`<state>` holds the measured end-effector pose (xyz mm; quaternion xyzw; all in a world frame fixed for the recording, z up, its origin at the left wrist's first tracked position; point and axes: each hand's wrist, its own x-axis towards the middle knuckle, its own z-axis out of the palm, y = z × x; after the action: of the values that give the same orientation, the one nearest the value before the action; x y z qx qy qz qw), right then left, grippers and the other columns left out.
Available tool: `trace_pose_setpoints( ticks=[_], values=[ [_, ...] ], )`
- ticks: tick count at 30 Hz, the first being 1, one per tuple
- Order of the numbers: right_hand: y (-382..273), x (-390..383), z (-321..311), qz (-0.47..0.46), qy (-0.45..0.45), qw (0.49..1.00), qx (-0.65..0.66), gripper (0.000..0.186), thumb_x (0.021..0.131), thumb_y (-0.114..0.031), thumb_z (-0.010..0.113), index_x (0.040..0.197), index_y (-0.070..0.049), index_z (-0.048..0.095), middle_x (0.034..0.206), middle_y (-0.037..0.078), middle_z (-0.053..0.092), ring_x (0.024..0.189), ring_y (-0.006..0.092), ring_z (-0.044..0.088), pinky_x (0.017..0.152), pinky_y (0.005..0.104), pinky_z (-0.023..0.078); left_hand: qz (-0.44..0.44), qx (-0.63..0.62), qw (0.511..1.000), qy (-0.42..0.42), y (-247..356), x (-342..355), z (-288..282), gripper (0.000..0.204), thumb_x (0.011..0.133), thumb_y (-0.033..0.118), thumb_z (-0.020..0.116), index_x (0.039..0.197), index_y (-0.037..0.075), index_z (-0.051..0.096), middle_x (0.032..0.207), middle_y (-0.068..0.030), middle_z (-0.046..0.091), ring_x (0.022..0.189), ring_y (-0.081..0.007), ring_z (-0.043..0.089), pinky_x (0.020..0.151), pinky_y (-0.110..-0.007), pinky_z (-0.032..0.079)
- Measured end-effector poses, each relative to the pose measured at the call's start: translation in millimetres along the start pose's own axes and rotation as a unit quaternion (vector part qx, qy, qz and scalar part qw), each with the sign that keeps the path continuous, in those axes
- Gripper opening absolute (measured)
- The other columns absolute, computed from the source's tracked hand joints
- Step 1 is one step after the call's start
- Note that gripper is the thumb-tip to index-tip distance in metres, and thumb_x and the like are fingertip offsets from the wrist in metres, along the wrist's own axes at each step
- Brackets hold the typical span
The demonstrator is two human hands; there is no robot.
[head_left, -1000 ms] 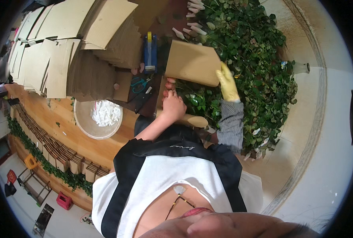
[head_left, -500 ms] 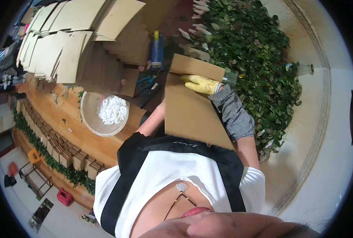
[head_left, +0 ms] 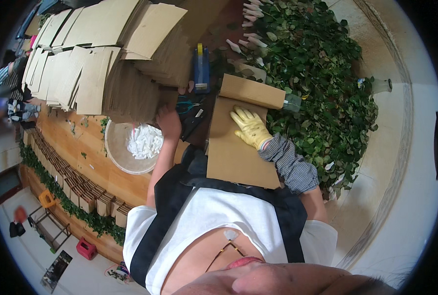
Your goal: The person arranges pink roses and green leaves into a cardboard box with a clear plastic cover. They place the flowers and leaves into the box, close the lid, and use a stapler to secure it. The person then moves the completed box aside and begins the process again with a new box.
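Observation:
My right hand (head_left: 251, 129), in a stained yellow glove with a checked sleeve cuff, lies with spread fingers on a brown cardboard piece (head_left: 243, 167) in front of my body. The piece has a folded corrugated flap (head_left: 252, 91) along its far end. My bare left hand (head_left: 169, 121) reaches to the shadowed near edge of the tall stack of flat cardboard (head_left: 93, 83); its fingertips are hard to make out there. Beside that hand lie teal-handled scissors (head_left: 188, 104) and a black item with a white patch (head_left: 195, 120). A blue tape dispenser (head_left: 201, 71) stands beyond them.
Leafy stems with pale wrapped flower heads (head_left: 312, 73) heap up on the right, near a glass vase (head_left: 381, 85). A round tub (head_left: 118, 147) of small white pieces stands on the left. Farther left runs a row of cardboard bundles (head_left: 76, 184) beside greenery.
My left hand has come out from beside the cardboard piece and moved left to the stack. My right hand has shifted from the flap onto the flat face, and the piece lies flatter.

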<state>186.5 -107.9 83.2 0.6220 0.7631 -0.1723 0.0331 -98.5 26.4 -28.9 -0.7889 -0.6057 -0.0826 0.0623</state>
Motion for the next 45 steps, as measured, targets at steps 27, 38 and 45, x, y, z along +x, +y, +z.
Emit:
trace_pose_setpoints(
  ticks=[27,38,45],
  values=[
    [9,2,1,0.049,0.13,0.987,0.081,0.053,0.081,-0.021,0.068,0.129,-0.002,0.056,0.13,0.017,0.057,0.121,0.0355,0.052,0.101,0.0454,0.044,0.027,-0.517,0.788,-0.333,94,21,-41,0.035,0.088,0.036,0.071,0.089,0.001,0.07,0.073,-0.0121,0.068,0.066,-0.0242,0.066,0.061,-0.037,0.049],
    [-1,7,15,0.09,-0.003,0.995,-0.042,0.087,0.074,-0.045,0.078,0.145,-0.007,0.044,0.153,0.02,0.039,0.139,0.0359,0.04,0.114,0.045,0.033,0.197,-0.578,0.558,-0.561,103,42,-142,0.046,0.098,0.045,0.06,0.114,0.002,0.064,0.094,-0.0119,0.072,0.082,-0.0217,0.069,0.073,-0.034,0.055],
    [-8,6,15,0.099,0.004,0.995,-0.014,0.084,0.078,-0.044,0.075,0.147,-0.009,0.042,0.155,0.018,0.035,0.141,0.0362,0.036,0.116,0.0475,0.027,0.444,-0.32,0.641,-0.539,114,-41,-144,0.051,0.1,0.033,0.057,0.138,0.001,0.047,0.135,-0.0261,0.055,0.124,-0.0388,0.054,0.104,-0.04,0.042]
  ],
)
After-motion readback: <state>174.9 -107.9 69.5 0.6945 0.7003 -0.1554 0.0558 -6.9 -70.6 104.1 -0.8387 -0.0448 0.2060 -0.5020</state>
